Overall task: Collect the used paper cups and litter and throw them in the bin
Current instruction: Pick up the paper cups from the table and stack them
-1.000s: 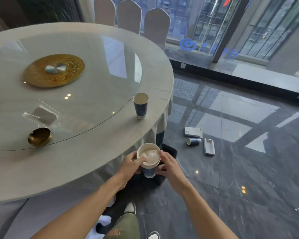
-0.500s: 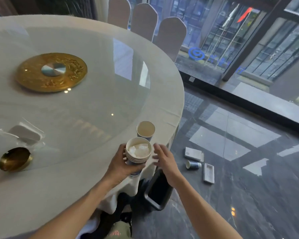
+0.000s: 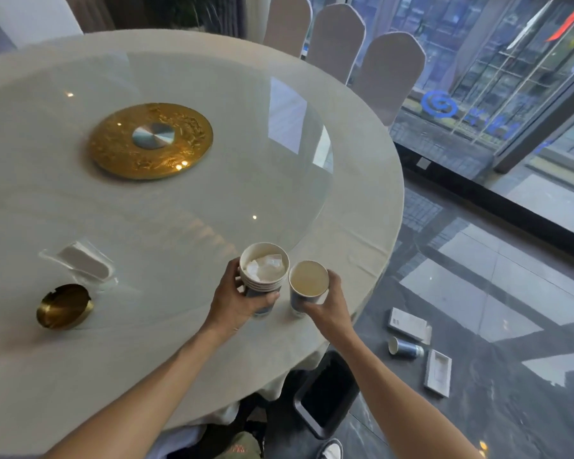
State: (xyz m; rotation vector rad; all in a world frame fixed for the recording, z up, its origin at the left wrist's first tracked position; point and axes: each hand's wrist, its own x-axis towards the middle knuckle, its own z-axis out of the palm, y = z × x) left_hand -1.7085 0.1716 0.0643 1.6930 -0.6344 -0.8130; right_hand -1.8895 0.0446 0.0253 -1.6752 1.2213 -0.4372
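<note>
My left hand [image 3: 237, 301] grips a stack of several nested paper cups [image 3: 263, 271] with crumpled white paper inside the top one. Right beside it, my right hand [image 3: 328, 304] wraps around a single blue-and-white paper cup [image 3: 308, 286] that stands near the table's edge. A dark rectangular bin [image 3: 327, 392] stands on the floor under the table's rim, between my arms. On the floor to the right lie a tipped-over paper cup [image 3: 405, 347], a white box [image 3: 408, 324] and a white box tray [image 3: 438, 372].
The round table [image 3: 179, 359] carries a glass turntable with a gold centre disc [image 3: 150, 140]. A clear plastic wrapper with white paper [image 3: 83, 260] and a gold ashtray [image 3: 64, 306] sit at the left. Covered chairs [image 3: 338, 41] line the far side; glass walls stand at right.
I have lifted the cup stack from above the bin up to the tabletop. My right hand has left the stack and closed around the single cup on the table.
</note>
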